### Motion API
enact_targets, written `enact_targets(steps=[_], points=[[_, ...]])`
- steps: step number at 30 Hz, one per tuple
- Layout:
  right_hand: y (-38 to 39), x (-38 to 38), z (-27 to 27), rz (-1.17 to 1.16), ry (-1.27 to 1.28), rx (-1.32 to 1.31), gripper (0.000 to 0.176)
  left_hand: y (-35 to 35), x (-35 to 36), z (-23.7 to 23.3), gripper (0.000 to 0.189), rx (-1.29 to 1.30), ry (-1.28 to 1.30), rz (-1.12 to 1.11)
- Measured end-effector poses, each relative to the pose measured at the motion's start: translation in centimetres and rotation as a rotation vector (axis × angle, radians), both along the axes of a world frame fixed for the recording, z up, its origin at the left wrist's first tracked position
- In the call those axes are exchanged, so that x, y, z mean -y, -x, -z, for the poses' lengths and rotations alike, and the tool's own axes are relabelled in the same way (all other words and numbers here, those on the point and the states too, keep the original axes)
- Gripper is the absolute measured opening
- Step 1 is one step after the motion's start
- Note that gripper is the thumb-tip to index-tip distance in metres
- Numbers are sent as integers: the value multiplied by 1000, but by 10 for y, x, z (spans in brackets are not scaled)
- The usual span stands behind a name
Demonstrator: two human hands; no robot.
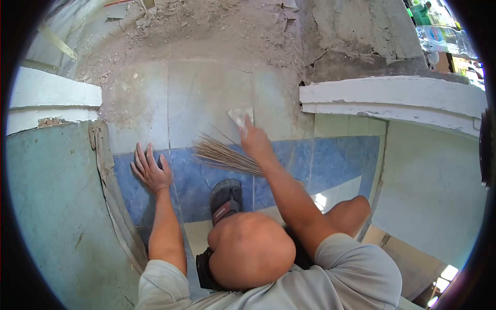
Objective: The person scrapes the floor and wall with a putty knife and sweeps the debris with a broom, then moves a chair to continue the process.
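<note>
My right hand (254, 142) grips a putty knife (241, 115), its pale, dusty blade against the light floor tiles (206, 103). Fingers spread, my left hand (153, 169) rests on the blue tiles (194, 181), holding nothing. Beneath my right forearm lies a stick broom (225, 156), its bristle tips fanned toward the left; the arm hides its other end. The handle of the putty knife is mostly covered by my fingers.
Dust and rubble (206, 31) cover the floor ahead. White door-frame pieces (392, 95) flank the opening, with a greenish panel (51, 196) on the left. Plastic bottles (444, 39) stand at the upper right. My sandalled foot (226, 199) is near the broom.
</note>
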State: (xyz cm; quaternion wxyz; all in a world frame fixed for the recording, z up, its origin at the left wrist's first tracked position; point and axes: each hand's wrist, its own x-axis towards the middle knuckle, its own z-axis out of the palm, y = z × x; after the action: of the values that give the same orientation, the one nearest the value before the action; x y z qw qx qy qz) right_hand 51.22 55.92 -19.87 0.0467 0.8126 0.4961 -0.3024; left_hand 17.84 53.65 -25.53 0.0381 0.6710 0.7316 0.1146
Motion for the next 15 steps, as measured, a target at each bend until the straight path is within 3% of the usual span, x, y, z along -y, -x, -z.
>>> enact_targets(steps=[3, 5, 11, 13, 15], points=[[-36, -97, 43, -65, -219, 79, 57, 0, 0, 0, 56, 2, -7, 5], [-36, -130, 34, -65, -211, 49, 55, 2, -10, -2, 55, 6, -16, 11], [-18, -3, -1, -36, -181, -21, 54, -1, -2, -3, 55, 2, -1, 10], [2, 2, -20, -57, 19, -5, 56, -4, -1, -3, 55, 2, 3, 5], [-13, -43, 11, -54, -69, -17, 57, -1, -2, -2, 55, -11, 0, 8]])
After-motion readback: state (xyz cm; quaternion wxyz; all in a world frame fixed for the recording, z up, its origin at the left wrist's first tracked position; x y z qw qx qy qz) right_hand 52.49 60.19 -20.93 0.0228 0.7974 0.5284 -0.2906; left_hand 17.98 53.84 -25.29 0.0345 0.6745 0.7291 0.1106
